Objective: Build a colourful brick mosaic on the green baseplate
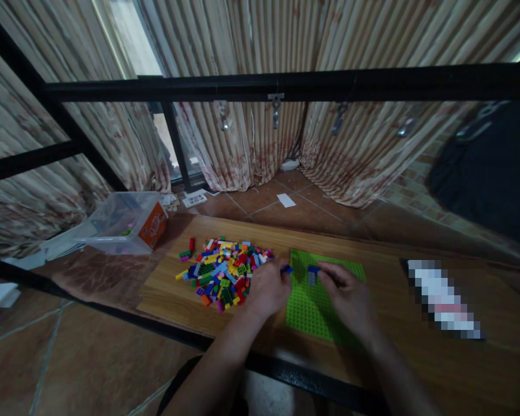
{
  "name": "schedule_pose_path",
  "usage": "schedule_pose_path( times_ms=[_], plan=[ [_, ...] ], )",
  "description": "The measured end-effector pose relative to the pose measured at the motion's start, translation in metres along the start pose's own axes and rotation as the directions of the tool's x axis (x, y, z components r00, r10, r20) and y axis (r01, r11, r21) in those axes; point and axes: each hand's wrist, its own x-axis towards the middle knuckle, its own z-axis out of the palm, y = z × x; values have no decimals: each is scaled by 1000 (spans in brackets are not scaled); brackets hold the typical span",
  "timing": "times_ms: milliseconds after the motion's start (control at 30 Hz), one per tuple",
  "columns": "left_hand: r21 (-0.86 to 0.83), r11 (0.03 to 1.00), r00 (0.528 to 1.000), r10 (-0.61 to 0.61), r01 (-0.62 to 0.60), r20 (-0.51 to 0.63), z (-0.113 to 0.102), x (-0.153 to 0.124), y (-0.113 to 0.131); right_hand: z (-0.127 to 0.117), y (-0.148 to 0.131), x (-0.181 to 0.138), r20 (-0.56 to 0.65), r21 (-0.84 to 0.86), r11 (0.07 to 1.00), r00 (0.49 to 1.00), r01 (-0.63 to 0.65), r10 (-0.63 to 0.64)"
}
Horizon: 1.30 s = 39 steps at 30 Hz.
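Observation:
My left hand is closed in a pinch on a blue toy brick, just over the left edge of a green baseplate. Above the plate's middle, my right hand grips a small brick assembly, dark blue at the top and grey below, between thumb and fingers. The two held pieces are apart. Whether the assembly touches the plate, I cannot tell. A pile of mixed colourful toy bricks lies beside my left hand, on the wooden board.
A clear plastic box with an orange label stands at the left. To the right lies a flat pixelated item with a dark edge. A black metal bar runs across in front of curtains. The wooden board carries the bricks.

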Motion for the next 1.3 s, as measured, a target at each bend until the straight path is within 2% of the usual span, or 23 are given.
schedule_pose_path(
  times_ms=[100,167,300,433,533,633,733,833,933,1000,1167,1300],
  plan=[
    [-190,978,992,105,-90,73,1,1,2,9,-13,-8,163,27,995,982,93,-96],
    [-287,951,974,165,-116,154,1,1,0,13,-18,-11,219,47,990,965,135,-142],
    [-371,927,949,160,-51,271,3,2,-6,19,-17,-13,192,75,988,970,137,-149],
    [-390,921,953,137,-22,270,1,3,-10,22,-14,-13,163,85,989,977,125,-137],
    [-366,929,975,127,-52,182,-16,6,-20,25,-15,-14,128,66,992,985,107,-115],
    [-348,936,997,69,-49,44,-49,8,-45,30,-15,-16,117,34,995,989,89,-93],
    [-261,964,994,-80,57,-78,-85,5,-82,35,-16,-17,147,20,995,984,96,-98],
    [-95,974,973,-214,206,-81,-107,-4,-112,41,-16,-18,196,19,995,975,103,-104],
    [48,931,929,-354,361,-111,-116,-14,-126,46,-16,-20,245,22,996,965,89,-92],
    [99,906,908,-399,412,-130,-118,-19,-129,49,-16,-22,270,27,996,959,83,-88],
    [156,903,916,-396,401,-67,-118,-23,-134,57,-17,-24,314,1,993,943,114,-109],
    [190,887,907,-415,421,-75,-117,-21,-139,62,-17,-23,281,-32,987,949,156,-141]
  ],
)
